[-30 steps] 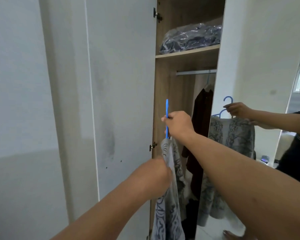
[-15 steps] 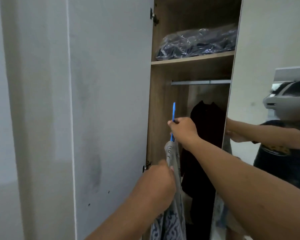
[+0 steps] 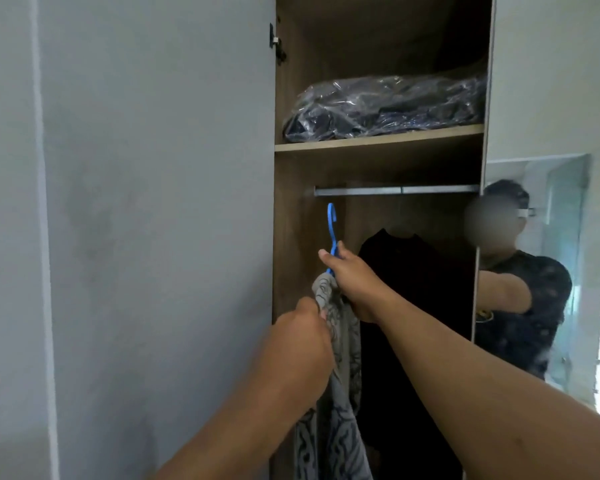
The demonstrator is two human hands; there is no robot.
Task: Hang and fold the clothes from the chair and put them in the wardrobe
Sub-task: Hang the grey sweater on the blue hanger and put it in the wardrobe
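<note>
A: Standing at the open wardrobe point(image 3: 291, 174). What sits around the hanger?

B: One metal rail point(image 3: 395, 190) runs under one wooden shelf point(image 3: 378, 142). On that shelf lies one plastic-wrapped dark bundle point(image 3: 385, 107). One dark garment point(image 3: 413, 306) already hangs below the rail, just right of the hands. A mirror door point(image 3: 551, 98) stands at the right and shows the person's reflection. Grey door panel on the left.

A: Anything between hook and rail?

B: Nothing visible. The hook's tip sits below the rail, near its left end, not touching it.

A: Where is the garment relative to the fingers?

B: One blue hanger point(image 3: 331, 230), seen edge-on. The right hand point(image 3: 354, 282) grips its neck just under the hook, thumb and fingers curled around it. One grey patterned garment point(image 3: 336, 393) drapes from the hanger, directly below that hand. The left hand point(image 3: 298, 351) pinches the cloth near the top, fingers closed into the fabric.

A: Count of hands?

B: Two, both holding.
</note>
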